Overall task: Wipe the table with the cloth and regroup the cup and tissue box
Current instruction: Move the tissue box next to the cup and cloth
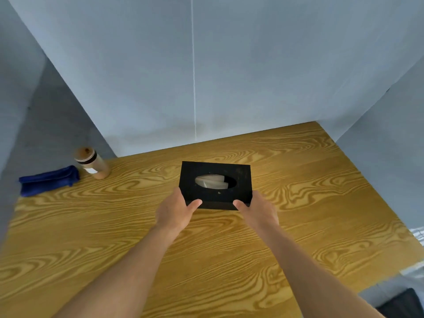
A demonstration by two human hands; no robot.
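A black tissue box (pixel 241 177) with a white tissue showing in its oval opening sits near the middle of the wooden table (pixel 229 249). My left hand (pixel 176 212) grips its near left corner, thumb on top. My right hand (pixel 257 210) grips its near right corner the same way. A tan cup (pixel 93 166) with a brown lid and dark band stands at the far left of the table by the wall. Just left of the cup lies a folded blue cloth (pixel 48 182), apart from both hands.
Grey-blue walls close the table in at the back, left and right. The table's right edge drops off near the lower right, where a dark object (pixel 403 304) lies below.
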